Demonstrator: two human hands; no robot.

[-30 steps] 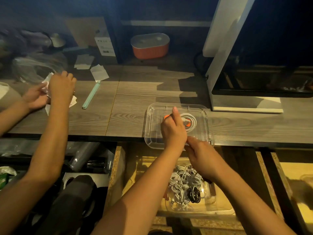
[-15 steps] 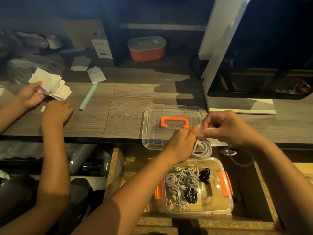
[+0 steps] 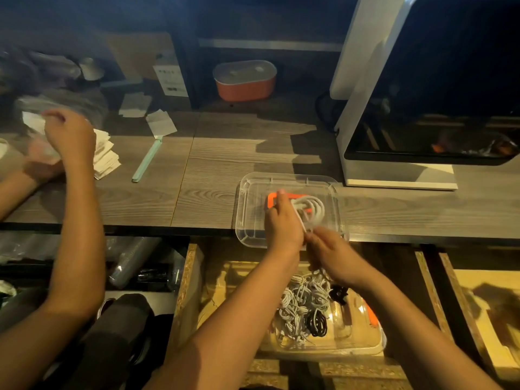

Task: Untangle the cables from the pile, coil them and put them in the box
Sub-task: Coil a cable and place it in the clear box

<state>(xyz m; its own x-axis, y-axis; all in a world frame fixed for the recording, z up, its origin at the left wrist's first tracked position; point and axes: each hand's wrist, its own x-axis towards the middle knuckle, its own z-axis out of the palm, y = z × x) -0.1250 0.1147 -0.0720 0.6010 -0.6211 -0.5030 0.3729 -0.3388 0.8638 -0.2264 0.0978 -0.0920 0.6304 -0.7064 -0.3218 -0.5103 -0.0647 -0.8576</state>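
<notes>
White cable coil (image 3: 311, 208), left hand (image 3: 282, 226) gripping, right hand (image 3: 334, 254) apparently pinching

Grey wood grain marks the table (image 3: 225, 164). On it are a clear lid (image 3: 247, 192) with an orange handle (image 3: 271, 199) and a white cable (image 3: 315, 209). The clear box (image 3: 365, 342) has an orange latch (image 3: 371, 316) and a white-and-black pile (image 3: 304, 299). Also pictured are an orange, grey-topped tub (image 3: 244, 85), a mint-green stick (image 3: 146, 160), white papers (image 3: 105, 156) and a white-framed, black-fronted machine (image 3: 363, 108).
</notes>
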